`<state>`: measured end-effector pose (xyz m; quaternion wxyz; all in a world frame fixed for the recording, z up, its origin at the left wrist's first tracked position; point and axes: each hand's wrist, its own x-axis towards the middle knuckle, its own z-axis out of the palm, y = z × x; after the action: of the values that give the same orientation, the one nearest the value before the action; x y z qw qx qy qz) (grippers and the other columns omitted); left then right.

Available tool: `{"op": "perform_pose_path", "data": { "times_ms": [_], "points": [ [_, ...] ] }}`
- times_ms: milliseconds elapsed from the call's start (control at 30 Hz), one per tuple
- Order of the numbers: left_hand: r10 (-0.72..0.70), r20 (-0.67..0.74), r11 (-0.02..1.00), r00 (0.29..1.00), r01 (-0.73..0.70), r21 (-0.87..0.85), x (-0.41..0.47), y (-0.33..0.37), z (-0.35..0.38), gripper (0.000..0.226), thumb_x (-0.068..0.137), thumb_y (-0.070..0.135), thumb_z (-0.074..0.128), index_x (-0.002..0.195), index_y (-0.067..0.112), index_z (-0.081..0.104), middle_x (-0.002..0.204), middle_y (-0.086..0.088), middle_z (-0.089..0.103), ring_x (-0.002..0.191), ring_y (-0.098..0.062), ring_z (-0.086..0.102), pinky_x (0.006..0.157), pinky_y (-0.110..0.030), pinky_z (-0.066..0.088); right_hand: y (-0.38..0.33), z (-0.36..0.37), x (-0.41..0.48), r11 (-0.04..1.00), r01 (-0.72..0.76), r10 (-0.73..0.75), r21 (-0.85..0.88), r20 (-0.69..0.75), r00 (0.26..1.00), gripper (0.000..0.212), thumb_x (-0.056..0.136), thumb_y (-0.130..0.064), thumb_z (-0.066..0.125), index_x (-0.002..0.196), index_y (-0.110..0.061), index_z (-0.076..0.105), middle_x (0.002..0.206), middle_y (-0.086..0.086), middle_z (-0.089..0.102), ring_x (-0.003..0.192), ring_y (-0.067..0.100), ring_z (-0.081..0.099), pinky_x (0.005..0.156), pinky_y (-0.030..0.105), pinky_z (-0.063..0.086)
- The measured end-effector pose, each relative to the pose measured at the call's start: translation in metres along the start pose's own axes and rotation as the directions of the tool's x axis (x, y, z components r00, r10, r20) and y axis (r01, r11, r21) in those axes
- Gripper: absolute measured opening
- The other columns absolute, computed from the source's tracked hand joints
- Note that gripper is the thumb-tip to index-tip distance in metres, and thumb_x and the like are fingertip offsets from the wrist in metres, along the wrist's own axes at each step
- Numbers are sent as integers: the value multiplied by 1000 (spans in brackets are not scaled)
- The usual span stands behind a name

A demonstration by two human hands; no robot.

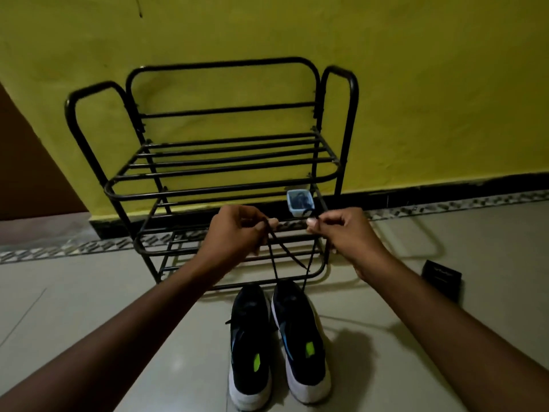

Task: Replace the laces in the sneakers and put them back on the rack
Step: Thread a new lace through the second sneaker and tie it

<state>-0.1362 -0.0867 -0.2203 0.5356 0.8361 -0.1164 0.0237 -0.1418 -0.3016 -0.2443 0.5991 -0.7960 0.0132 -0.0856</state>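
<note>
Here the left hand [234, 233] and the right hand [344, 233] each pinch one end of the black lace [272, 254] with curled fingers, held up in front of the rack [225, 185]. Both strands drop toward six o'clock into the sneaker [300, 337] on the floor, which sits at three o'clock of its twin [249, 346]. The shoe points toe to twelve. Both hands look about equally near, so the next pull likely goes straight up.
</note>
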Motion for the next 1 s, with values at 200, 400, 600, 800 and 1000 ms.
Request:
{"op": "perform_pose_path", "data": {
  "times_ms": [200,400,600,800,1000],
  "points": [
    [34,-4,998,999,-34,-58,5,15,-7,20,93,36,70,87,18,79,77,-13,73,69,-28,65,63,-41,52,-13,-1,9,998,61,-60,1,-54,997,31,101,-24,57,80,-10,74,58,-11,60,49,-2,49,51,17,34],
    [82,40,993,996,-79,-88,11,33,-20,15,93,21,70,98,11,79,85,-8,75,70,-12,65,60,-21,50,-29,4,17,982,186,-187,-21,-53,981,26,101,-18,57,82,-9,72,72,3,68,55,3,53,51,18,39],
    [122,-37,988,992,-125,-86,18,51,-28,15,93,17,68,97,5,77,69,-3,72,58,-8,59,49,-21,45,-36,7,18,961,274,-271,34,-88,959,23,101,-15,57,84,-11,72,75,2,74,54,12,57,60,28,50],
    [102,-80,976,992,-115,-187,19,56,-28,24,92,31,68,103,12,78,71,-8,70,63,-15,57,56,-26,47,-48,11,19,945,325,-320,26,-119,940,24,101,-16,57,85,-9,73,73,-1,74,52,13,56,58,29,51],
    [93,-161,939,983,-140,-313,20,62,-25,17,94,18,68,105,9,76,68,-4,67,59,-12,56,55,-24,47,-49,16,23,952,306,-302,3,-151,941,13,94,-18,67,96,-11,78,82,-3,75,64,8,67,61,28,55]
  ]
}}
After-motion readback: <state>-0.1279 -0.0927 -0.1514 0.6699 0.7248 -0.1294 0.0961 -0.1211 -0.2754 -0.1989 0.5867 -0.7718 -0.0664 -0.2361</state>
